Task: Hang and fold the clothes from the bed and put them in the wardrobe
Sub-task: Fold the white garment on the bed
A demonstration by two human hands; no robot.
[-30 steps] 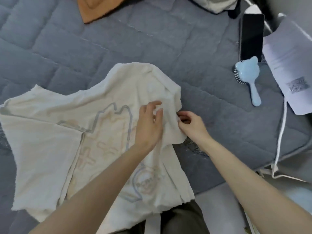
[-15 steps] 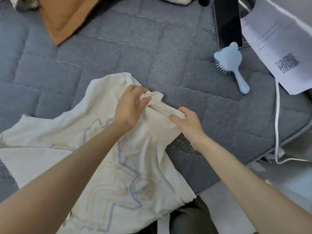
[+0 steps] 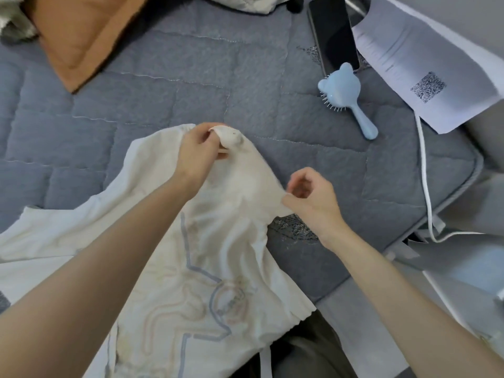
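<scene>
While both hands work on it, the cream cotton T-shirt with a pale blue and pink line print (image 3: 218, 268) lies on the grey-blue quilted bed cover (image 3: 191, 77), at the near side of the bed. Its hem reaches past the bed edge, above the person's dark olive trousers (image 3: 308, 350). One sleeve spreads flat to the far left.

Left hand (image 3: 197, 152): fingers curled, pinching a bunched fold at the shirt's top edge; a flap of fabric drapes over the fingertips. Forearm crosses over the print.

Right hand (image 3: 313, 197): fingers curled inward, thumb and forefinger pinching the shirt's right edge. It sits lower and to the right of the left hand, apart from it. Fabric runs in a stretched band between the two hands. Just below this hand a dark mesh-like patch (image 3: 293, 229) shows on the cover.

Well apart from the shirt, upper right: a light blue plastic hairbrush with a bear-eared head (image 3: 343, 91), bristles facing left, handle pointing down-right. Its ears touch the lower end of a black smartphone with a dark screen (image 3: 335, 34). Just beside the phone lies a white printed paper sheet with a QR code (image 3: 425, 64), overhanging the bed's right edge. A thin white cable (image 3: 424, 186) comes from under the sheet and runs down along that edge.

Top left: the corner of an orange-brown fabric piece (image 3: 81, 31). Top centre: crumpled pale cloth (image 3: 245, 4), cut off by the frame.
</scene>
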